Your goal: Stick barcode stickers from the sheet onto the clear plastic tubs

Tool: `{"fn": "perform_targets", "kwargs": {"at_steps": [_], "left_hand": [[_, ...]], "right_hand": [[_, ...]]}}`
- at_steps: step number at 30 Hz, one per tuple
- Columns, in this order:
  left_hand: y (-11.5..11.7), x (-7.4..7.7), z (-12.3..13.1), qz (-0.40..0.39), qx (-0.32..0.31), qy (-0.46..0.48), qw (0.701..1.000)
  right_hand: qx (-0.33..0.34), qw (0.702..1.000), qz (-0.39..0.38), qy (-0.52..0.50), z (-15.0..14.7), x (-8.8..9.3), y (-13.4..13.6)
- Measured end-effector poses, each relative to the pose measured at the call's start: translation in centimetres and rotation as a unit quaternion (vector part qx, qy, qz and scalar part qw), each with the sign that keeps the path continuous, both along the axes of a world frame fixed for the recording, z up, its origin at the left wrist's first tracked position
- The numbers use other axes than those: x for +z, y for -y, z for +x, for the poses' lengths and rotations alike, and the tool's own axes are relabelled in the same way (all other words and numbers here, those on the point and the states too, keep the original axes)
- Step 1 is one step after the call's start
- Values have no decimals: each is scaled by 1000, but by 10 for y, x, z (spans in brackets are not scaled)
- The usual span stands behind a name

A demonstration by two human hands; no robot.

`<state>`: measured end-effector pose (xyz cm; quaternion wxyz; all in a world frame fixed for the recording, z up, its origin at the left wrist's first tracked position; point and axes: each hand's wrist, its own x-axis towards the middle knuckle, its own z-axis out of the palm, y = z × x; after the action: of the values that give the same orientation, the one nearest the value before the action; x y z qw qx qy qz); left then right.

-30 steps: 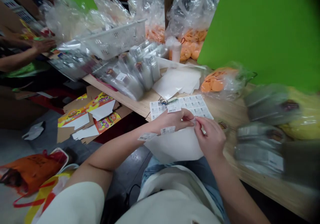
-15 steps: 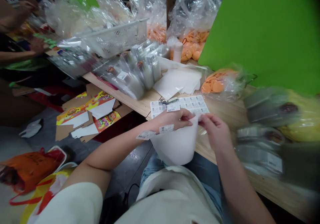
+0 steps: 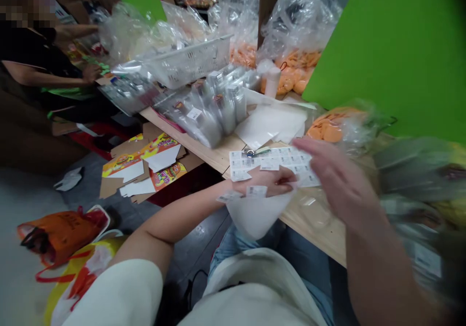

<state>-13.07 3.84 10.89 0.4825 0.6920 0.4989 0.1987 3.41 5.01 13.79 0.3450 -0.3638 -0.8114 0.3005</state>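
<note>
My left hand [image 3: 274,180] is closed on the edge of a thin white sheet or pouch [image 3: 257,214], which hangs over my lap. Barcode stickers [image 3: 257,191] are stuck on the back of that hand and along the wrist. My right hand [image 3: 337,180] is raised above the table's right part, fingers stretched out, with nothing visible in it. Under and beyond my left hand lies a sheet of barcode labels [image 3: 291,158], with a ring-ended metal tool [image 3: 251,153] on it. A clear plastic piece [image 3: 315,209] lies on the table between my hands.
Behind the labels is a stack of white sheets [image 3: 274,122]. Wrapped clear packs [image 3: 209,114] and a white basket [image 3: 196,61] stand left of it. Bagged orange pieces [image 3: 329,127] lie right. Flattened printed boxes [image 3: 145,165] are lower left; a co-worker [image 3: 43,59] sits beyond.
My right hand has let go of the white sheet's edge and lifted away to the right, opening. The left hand keeps its hold, and the sheet hangs more folded. The camera view has shifted slightly.
</note>
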Motion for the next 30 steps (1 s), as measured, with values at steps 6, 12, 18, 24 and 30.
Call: {"fn": "perform_targets", "kwargs": {"at_steps": [6, 12, 18, 24, 30], "left_hand": [[-12, -1, -26, -33, -40, 111, 992], [-14, 2, -34, -158, -58, 184, 968], [-16, -7, -32, -240, 3, 234, 942], [-26, -20, -26, -264, 7, 185, 946], [-27, -3, -10, -223, -8, 151, 963]], "right_hand": [[48, 912, -383, -139, 43, -75, -16], [10, 914, -327, -238, 31, -83, -15], [34, 895, -389, -214, 23, -75, -14], [-192, 981, -2, -37, 20, -68, 4], [-196, 978, 56, -44, 12, -74, 24]]}}
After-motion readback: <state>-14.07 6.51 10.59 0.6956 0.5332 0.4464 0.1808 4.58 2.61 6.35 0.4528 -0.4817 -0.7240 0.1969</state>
